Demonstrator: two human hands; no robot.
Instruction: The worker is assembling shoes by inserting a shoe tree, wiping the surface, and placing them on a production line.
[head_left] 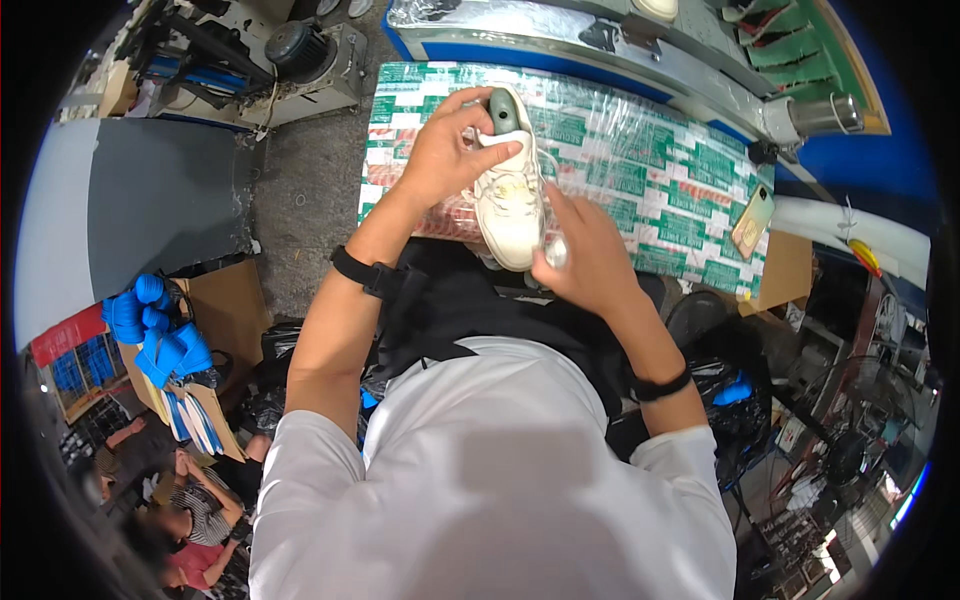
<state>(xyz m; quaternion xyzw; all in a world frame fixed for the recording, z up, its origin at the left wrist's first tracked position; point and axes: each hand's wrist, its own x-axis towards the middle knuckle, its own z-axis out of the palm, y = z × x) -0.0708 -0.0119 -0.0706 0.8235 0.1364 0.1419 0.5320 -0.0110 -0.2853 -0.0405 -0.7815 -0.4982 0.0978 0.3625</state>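
A cream lace-up sneaker [510, 205] lies over the near edge of the wrapped table top, its toe pointing toward me. Inside its opening sits a dark green shoe last [503, 112] with a round hole in it. My left hand [452, 148] is closed around the sneaker's collar and tongue, thumb across the tongue. Beside the toe, my right hand [588, 250] is curled, its thumb close to the toe's edge. A small pale, shiny thing [556, 250] shows between its thumb and fingers, too small to name.
Green-and-white printed sheeting under clear film covers the table [640, 190]. A phone [752, 222] lies at its right end. Behind runs a metal-topped conveyor [560, 25]; a motor [300, 48] stands far left. A cardboard box [225, 310] with blue pieces is at left. Other people [200, 510] sit lower left.
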